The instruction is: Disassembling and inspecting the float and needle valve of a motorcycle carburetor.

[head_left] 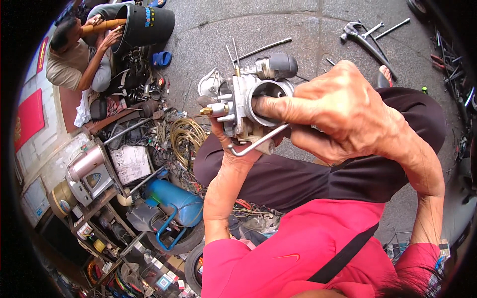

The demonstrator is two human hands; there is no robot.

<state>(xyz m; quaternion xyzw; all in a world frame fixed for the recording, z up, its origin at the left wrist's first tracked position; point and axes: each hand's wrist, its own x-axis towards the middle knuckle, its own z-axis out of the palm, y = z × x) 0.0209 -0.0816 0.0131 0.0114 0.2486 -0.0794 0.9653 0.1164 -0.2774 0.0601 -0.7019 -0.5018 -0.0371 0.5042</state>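
A silver metal carburetor point(241, 102) with a round open bore, brass fittings and a black rounded cap is held up above my lap. My left hand point(244, 153) supports it from below and behind, closed around its body; most of those fingers are hidden. At the other side, my right hand point(343, 114) has its index finger in the bore, while the other fingers curl underneath. A bent metal rod point(258, 141) with a hooked end runs from beneath the carburetor toward my right hand; whether it is gripped or attached, I cannot tell.
A hammer point(365, 42) and metal bars lie on the grey ground ahead. At the far left a person point(74, 59) holds a brown tube beside a black bucket point(149, 27). Coiled hose point(186, 141), a blue air tank point(179, 198) and cluttered parts fill the left side.
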